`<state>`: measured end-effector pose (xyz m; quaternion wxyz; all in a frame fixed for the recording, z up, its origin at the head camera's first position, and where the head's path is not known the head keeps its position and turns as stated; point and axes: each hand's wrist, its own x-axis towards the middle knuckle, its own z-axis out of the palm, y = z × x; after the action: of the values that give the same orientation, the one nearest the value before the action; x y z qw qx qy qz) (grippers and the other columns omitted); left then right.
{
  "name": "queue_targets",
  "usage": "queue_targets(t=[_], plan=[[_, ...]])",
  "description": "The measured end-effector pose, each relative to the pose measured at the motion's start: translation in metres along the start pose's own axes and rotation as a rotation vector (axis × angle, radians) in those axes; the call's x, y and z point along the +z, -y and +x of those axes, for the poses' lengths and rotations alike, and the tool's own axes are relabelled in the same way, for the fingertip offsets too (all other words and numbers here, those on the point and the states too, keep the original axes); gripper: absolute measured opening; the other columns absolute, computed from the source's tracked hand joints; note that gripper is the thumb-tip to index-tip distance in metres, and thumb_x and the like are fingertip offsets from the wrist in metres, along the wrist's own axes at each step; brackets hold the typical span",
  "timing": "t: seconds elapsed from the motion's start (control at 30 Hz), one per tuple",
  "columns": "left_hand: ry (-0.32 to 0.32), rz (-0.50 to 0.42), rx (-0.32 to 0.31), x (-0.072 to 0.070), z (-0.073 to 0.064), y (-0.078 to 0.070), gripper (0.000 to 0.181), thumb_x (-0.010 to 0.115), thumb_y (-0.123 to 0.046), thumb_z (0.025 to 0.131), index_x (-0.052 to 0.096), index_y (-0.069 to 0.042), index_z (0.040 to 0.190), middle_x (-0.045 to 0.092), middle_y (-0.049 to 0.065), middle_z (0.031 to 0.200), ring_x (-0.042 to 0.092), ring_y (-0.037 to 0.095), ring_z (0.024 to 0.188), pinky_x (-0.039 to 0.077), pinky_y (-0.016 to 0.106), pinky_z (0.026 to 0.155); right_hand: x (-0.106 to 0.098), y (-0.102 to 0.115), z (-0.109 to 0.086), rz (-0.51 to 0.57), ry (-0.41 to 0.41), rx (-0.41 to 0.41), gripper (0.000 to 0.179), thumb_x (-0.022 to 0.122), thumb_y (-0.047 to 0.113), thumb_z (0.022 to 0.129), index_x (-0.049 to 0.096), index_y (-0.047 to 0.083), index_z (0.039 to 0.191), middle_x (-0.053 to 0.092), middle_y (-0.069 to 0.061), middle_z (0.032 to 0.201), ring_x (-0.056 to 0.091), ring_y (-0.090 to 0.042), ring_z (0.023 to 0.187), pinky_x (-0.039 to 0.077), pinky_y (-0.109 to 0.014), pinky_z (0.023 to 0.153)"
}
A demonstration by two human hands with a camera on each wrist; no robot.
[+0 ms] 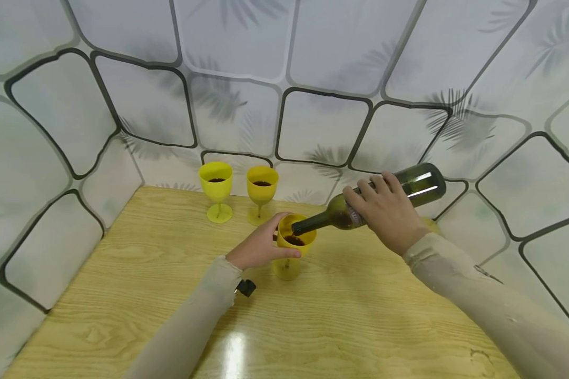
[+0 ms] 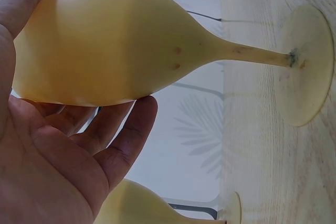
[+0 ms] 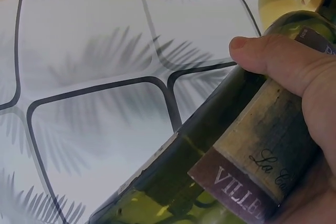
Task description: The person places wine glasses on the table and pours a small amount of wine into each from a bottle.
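My left hand (image 1: 264, 246) holds a yellow goblet (image 1: 307, 238) by its bowl, thumb on the near side and fingers on the far side. Dark liquid lies in that bowl. In the left wrist view the goblet's foot (image 2: 304, 66) rests on the wooden table. From the right, my right hand (image 1: 392, 213) grips a green glass wine bottle (image 1: 424, 184) round its body. The bottle is tilted neck-down, its mouth inside the goblet's rim. A label (image 3: 268, 145) on the bottle shows in the right wrist view, beside the thumb.
Two more yellow goblets, one at the left (image 1: 216, 184) and one beside it (image 1: 262, 187), stand by the back wall with dark liquid in them. The wooden table (image 1: 123, 295) meets patterned walls (image 1: 322, 126) behind and at the sides. A small black device (image 1: 246, 287) sits at the left wrist.
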<state>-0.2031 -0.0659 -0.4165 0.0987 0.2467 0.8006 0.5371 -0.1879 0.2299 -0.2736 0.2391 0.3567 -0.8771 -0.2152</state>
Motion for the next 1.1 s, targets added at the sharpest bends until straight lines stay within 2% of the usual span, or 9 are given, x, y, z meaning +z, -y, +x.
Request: queue_targets(t=[0.33,0.63,0.93,1.1], plan=[[0.000,0.005,0.010,0.0006,0.0008,0.0008,0.090,0.087,-0.044,0.084,0.037,-0.029,0.158,0.053,-0.010,0.143,0.055,0.017,0.126,0.047,0.050,0.106,-0.0005,0.0032,0.0044,-0.033,-0.010,-0.026,0.071,0.086,-0.007,0.077,0.050,0.010,0.137,0.057,-0.021,0.123,0.055,-0.047,0.119,0.038,-0.058,0.110],[-0.004,0.002,0.004,0.0001,0.0001,0.0013,0.089,0.087,-0.045,0.083,0.038,-0.035,0.156,0.053,-0.010,0.143,0.056,0.017,0.125,0.047,0.050,0.106,-0.0017,0.0028,0.0073,-0.050,-0.041,-0.044,0.066,0.084,-0.007,0.080,0.050,0.009,0.134,0.056,-0.020,0.117,0.054,-0.045,0.114,0.038,-0.058,0.110],[-0.007,-0.003,0.008,-0.0001,0.0002,0.0011,0.086,0.087,-0.036,0.086,0.037,-0.033,0.156,0.053,-0.010,0.142,0.056,0.018,0.124,0.049,0.049,0.104,-0.0027,0.0043,0.0088,-0.082,-0.027,-0.056,0.074,0.089,-0.001,0.076,0.049,0.009,0.137,0.056,-0.020,0.120,0.053,-0.045,0.116,0.036,-0.058,0.112],[-0.003,-0.007,-0.003,0.0002,0.0004,0.0008,0.088,0.087,-0.041,0.085,0.037,-0.033,0.157,0.052,-0.010,0.144,0.056,0.018,0.125,0.049,0.048,0.104,-0.0017,0.0029,0.0092,-0.079,-0.039,-0.050,0.075,0.090,-0.001,0.076,0.050,0.009,0.138,0.057,-0.020,0.121,0.053,-0.045,0.116,0.036,-0.058,0.112]])
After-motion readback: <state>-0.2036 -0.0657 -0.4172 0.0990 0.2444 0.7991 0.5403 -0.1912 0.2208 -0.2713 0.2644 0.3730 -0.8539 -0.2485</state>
